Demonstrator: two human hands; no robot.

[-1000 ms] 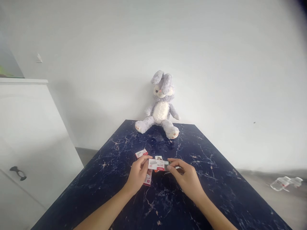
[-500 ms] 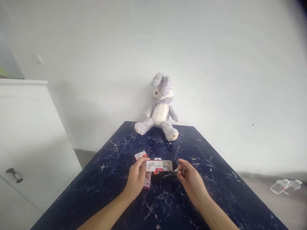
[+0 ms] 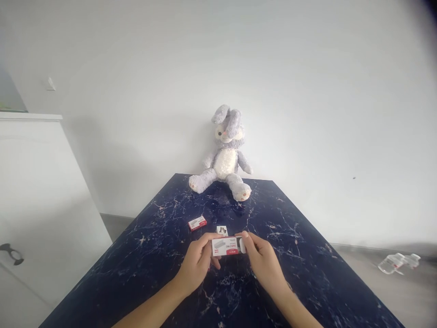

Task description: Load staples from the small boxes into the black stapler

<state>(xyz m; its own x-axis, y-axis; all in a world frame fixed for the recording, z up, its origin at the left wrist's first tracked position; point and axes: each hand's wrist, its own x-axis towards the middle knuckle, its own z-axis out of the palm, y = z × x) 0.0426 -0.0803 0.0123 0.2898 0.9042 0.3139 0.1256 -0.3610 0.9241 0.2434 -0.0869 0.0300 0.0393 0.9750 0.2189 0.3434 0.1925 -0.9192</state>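
Observation:
Both my hands hold one small white and red box (image 3: 227, 246) just above the dark marble table (image 3: 164, 273). My left hand (image 3: 198, 263) grips its left end, fingers curled round it. My right hand (image 3: 261, 262) pinches its right end with thumb and fingertips. A second small red and white box (image 3: 197, 223) lies on the table beyond my left hand. A smaller white item (image 3: 221, 230) lies just behind the held box.
A grey and white plush rabbit (image 3: 224, 157) sits at the table's far edge against the white wall. A white cabinet (image 3: 37, 205) with a dark handle stands at the left. A clear plastic bottle (image 3: 398, 263) lies on the floor at the right.
The box's sliding tray was pulled out to the right earlier; now it is pushed in. My right hand has come to the box's right end, and both hands have drawn nearer to me.

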